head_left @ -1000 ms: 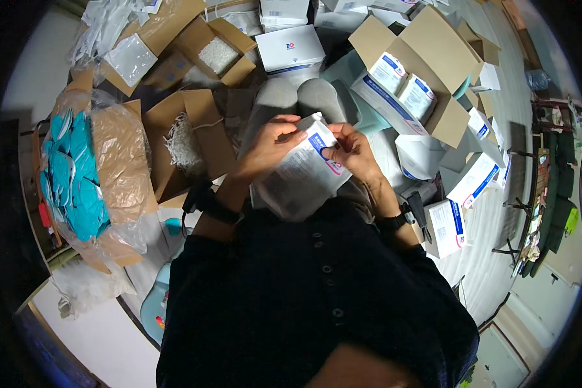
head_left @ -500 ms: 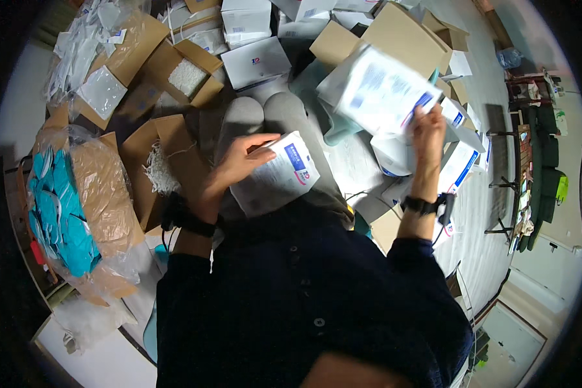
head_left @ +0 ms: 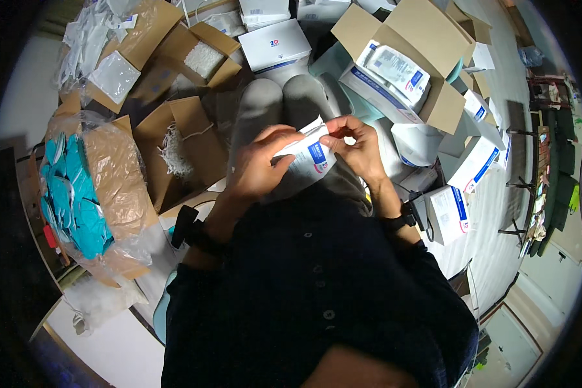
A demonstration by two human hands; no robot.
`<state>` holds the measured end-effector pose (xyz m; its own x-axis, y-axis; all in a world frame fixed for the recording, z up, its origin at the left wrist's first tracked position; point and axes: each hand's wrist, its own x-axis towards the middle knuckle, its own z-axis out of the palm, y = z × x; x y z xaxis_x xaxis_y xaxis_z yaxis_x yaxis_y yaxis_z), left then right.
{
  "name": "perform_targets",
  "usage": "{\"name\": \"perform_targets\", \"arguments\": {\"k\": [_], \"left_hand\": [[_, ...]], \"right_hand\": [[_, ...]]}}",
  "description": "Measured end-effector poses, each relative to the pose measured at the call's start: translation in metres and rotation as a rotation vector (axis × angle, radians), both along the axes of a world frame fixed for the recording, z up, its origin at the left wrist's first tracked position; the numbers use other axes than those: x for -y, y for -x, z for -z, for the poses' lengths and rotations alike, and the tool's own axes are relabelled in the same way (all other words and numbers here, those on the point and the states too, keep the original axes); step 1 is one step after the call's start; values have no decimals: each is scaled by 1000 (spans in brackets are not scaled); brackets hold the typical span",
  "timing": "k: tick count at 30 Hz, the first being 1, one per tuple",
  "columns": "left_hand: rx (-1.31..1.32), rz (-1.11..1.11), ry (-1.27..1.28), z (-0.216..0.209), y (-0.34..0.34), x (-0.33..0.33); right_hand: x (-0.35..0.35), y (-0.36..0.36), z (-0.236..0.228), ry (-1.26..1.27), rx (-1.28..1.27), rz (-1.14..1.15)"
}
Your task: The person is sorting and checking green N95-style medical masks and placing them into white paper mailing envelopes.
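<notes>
Over my lap, a white packet with a blue label is held between both hands. My left hand is closed on its left side, thumb on the front. The fingers of my right hand pinch its upper right edge. To the right, beyond my knees, similar white packets lie stacked in an open white box with brown inner flaps.
At left stand open brown cartons with white strands and small white pieces, and a plastic-lined bag of teal items. White boxes sit ahead and at right. A dark rack stands far right.
My right hand has let go of the packets it held at the upper right, which now lie in the open box. It has come in to grip the packet over my lap.
</notes>
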<state>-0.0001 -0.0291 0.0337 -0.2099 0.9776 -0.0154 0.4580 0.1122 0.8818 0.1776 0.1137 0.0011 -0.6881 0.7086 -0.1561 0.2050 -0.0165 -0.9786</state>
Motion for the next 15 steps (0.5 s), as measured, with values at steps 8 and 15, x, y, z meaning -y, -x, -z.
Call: {"name": "perform_targets", "arguments": {"k": [8, 15], "left_hand": [[-66, -54, -17, 2, -7, 6], [-75, -82, 14, 1, -12, 0]], "right_hand": [[13, 3, -3, -196, -46, 57], [14, -3, -15, -127, -59, -59]]}}
